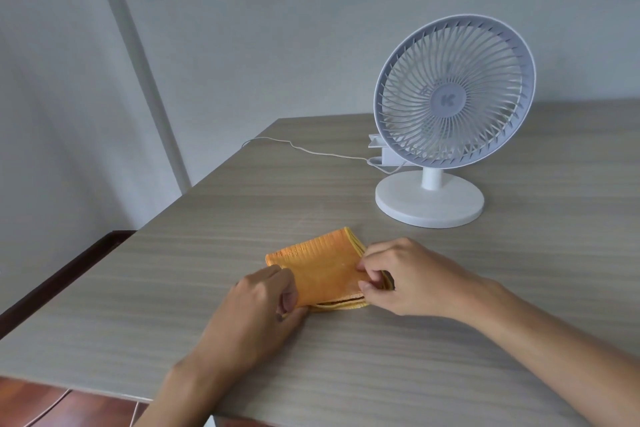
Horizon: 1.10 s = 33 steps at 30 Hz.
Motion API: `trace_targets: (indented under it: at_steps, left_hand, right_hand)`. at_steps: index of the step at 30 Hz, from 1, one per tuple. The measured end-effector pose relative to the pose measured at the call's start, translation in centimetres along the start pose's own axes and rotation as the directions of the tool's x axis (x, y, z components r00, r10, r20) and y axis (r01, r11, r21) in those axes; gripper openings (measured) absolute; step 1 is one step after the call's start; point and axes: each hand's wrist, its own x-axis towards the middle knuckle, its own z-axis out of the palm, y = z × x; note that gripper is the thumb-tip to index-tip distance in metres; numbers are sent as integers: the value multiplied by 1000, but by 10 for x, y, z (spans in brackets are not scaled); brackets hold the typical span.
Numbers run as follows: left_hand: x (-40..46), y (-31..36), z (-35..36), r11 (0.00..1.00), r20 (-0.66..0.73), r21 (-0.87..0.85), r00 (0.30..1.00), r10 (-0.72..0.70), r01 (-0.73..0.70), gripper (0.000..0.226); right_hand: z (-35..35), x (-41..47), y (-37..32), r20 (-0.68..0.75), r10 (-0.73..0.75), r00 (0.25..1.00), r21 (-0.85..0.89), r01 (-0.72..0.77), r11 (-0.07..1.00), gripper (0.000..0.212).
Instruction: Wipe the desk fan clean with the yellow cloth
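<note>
A folded yellow cloth (323, 267) lies flat on the grey wood-grain desk (242, 218), near its front middle. My left hand (266, 308) pinches the cloth's near left corner. My right hand (401, 277) pinches its right edge with thumb and fingers. The white desk fan (450, 104) stands upright on a round base (429, 201) at the back right, well beyond both hands, its round grille tilted and facing me.
A thin white cable (301, 149) runs from behind the fan across the desk to its back left edge. A white wall stands behind. The desk's left edge drops to a dark skirting and red floor (45, 402).
</note>
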Motion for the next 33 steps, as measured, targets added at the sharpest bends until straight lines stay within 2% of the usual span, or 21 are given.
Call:
trace_targets:
  at_steps: [3,5,6,8,9,10,11,13,15,16,19,23,27,29,31,33]
  left_hand:
    - [-3,2,-4,996,56,92,998,-24,18,38]
    - [-1,8,-11,998,95,51,994,-50,45,56]
    - [2,11,-15,998,64,-25,996,-60,61,60]
    - [14,20,-20,985,-92,-151,992,-92,77,55]
    - [21,24,-19,984,-153,-154,981,-118,94,49]
    - [29,30,-17,986,-151,-99,977,-149,135,41]
    - [38,34,-9,981,-76,47,980,-186,189,36]
    - [48,34,17,902,166,343,928,-333,262,46]
    - [54,22,36,845,313,422,821,-477,330,59]
    - [56,11,41,846,357,411,794,-493,341,66]
    - [65,-23,38,883,451,362,772,-448,300,75]
    - [79,-50,30,902,473,358,786,-397,240,87]
    - [88,-68,25,936,512,309,799,-315,171,113]
    - [90,-71,24,935,529,323,791,-307,147,111]
    - [92,-66,22,924,540,358,778,-322,133,95]
    - [93,-57,19,926,513,354,801,-308,129,87]
  right_hand:
    - [1,2,3,-34,-5,999,-49,3,999,48]
    - [-1,5,3,-51,-2,999,-129,-4,992,55]
    - [-2,8,3,-64,1,998,-167,-11,986,55]
    - [-3,16,1,-123,-5,992,-183,-18,983,47]
    - [-4,22,-1,-162,-5,987,-159,-21,987,38]
    - [-4,29,-3,-185,12,983,-124,-36,992,28]
    - [-2,35,-3,-173,43,984,-98,-61,993,22]
    - [5,46,0,-14,150,989,-100,-151,984,40]
    - [18,51,6,174,255,951,-139,-233,962,56]
    - [24,52,8,229,288,930,-171,-253,952,60]
    - [39,58,9,247,372,895,-194,-330,924,66]
    - [50,79,1,208,486,849,-211,-446,870,73]
    - [58,87,1,169,550,818,-194,-519,832,75]
    - [57,86,-2,162,558,814,-148,-539,829,76]
    - [53,81,-1,167,554,816,-95,-546,832,76]
    - [43,73,-3,153,557,816,-68,-554,830,77]
